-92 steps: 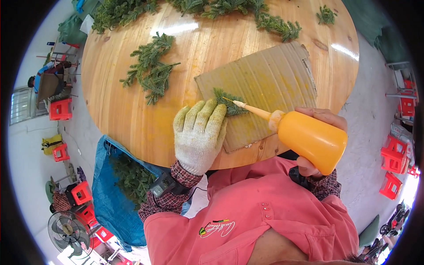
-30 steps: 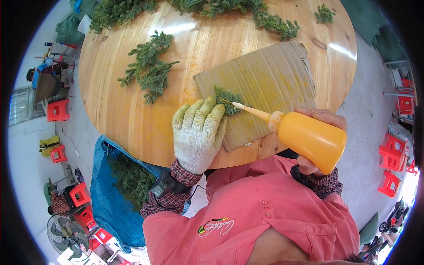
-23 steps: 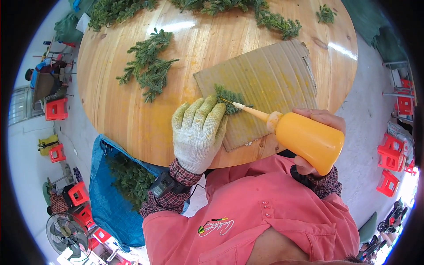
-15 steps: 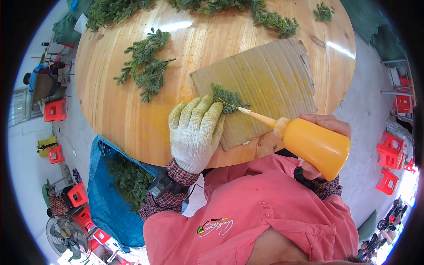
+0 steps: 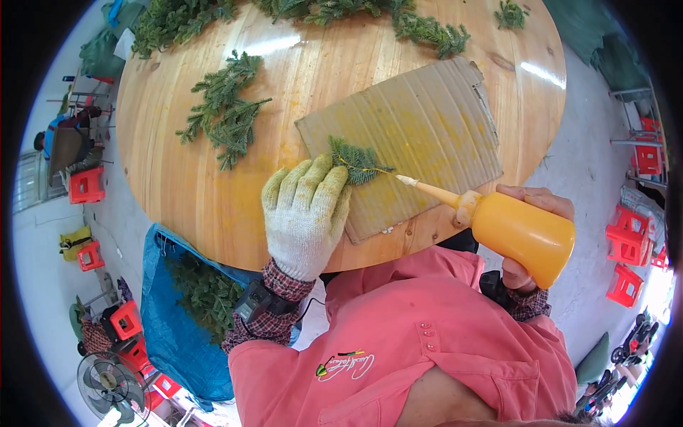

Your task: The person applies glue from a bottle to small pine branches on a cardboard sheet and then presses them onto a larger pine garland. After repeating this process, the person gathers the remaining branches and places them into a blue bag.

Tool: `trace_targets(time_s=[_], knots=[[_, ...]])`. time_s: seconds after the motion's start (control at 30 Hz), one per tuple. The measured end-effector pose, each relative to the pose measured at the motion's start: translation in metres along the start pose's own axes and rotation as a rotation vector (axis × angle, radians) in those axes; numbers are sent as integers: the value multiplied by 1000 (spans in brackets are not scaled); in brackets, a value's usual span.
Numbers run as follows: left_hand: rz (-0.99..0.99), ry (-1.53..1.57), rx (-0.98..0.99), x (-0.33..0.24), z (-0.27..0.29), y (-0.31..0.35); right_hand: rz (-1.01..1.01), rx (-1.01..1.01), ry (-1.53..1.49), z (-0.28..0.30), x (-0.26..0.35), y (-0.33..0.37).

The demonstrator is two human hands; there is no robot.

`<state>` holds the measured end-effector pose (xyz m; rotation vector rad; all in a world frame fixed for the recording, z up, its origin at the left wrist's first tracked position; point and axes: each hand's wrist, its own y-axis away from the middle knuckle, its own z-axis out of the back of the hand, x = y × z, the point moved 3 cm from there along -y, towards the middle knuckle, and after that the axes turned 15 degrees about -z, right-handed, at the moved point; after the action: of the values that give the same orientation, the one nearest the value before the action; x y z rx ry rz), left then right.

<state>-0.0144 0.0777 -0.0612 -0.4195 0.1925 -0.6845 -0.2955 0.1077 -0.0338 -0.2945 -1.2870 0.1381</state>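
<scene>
My left hand (image 5: 306, 220), in a white knit glove with yellow-stained fingertips, is closed on the near end of a small fir sprig (image 5: 361, 163). The sprig rests on a ridged cardboard sheet (image 5: 427, 121) spattered with yellow. A thin yellow line of glue-like liquid runs along its stem and past its tip. My bare right hand (image 5: 538, 202) grips a yellow squeeze bottle (image 5: 523, 236), tilted so that its long nozzle points left. The nozzle tip is just right of the sprig, apart from it.
On the round wooden table (image 5: 178, 192) lie a larger fir branch (image 5: 228, 107), a pile of greenery (image 5: 178, 25) along the far edge and a small sprig (image 5: 510, 14). A blue tarp bag (image 5: 160, 313) with fir branches hangs at the left. Red stools (image 5: 629, 235) and a fan (image 5: 108, 381) stand around.
The bottle has moved right, drawing its nozzle off the sprig's tip. A yellow strand now reaches past the sprig's end toward the nozzle. My left hand stays on the sprig.
</scene>
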Motion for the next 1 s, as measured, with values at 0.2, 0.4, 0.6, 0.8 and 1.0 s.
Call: trace_targets(time_s=[0.2,0.4,0.6,0.8,1.0], knots=[[22,29,-14,2,6,-3,-67,-87,10,13,-6,9],[69,12,-135,1,28,-17,-234,-191,-81,37,-24,21],[-125,21,80,-1,13,-37,-398,-179,-356,31,-27,14],[-63,-232,-125,44,55,-51,-365,-150,-359,40,-43,16],[136,-572,35,109,75,-49,-373,-151,-392,43,-53,18]])
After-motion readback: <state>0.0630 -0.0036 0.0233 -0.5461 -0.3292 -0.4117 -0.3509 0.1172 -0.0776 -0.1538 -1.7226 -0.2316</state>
